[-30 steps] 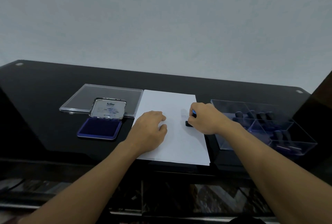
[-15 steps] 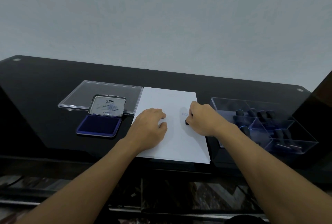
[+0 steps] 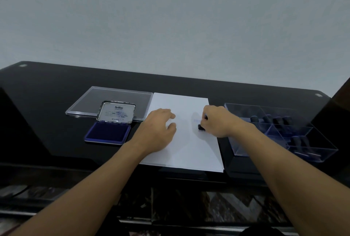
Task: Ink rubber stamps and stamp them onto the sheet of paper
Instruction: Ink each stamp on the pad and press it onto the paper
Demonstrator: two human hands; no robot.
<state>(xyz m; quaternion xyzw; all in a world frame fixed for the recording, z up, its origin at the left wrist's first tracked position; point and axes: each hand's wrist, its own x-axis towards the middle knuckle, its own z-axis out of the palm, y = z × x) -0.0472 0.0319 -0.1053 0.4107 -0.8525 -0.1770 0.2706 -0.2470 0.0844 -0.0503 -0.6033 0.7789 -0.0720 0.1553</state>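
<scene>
Right hand point(image 3: 219, 122) fingers clench a small black rubber stamp point(image 3: 201, 127) at the white paper sheet point(image 3: 181, 152); left hand point(image 3: 159, 129), at its nine o'clock, rests there, fingers relaxed.

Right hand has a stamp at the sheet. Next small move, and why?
Probably lift the stamp straight up. The right hand grips it low on the paper, beside a faint blue print, and the left hand rests on the paper, so a straight lift should avoid smearing.
</scene>
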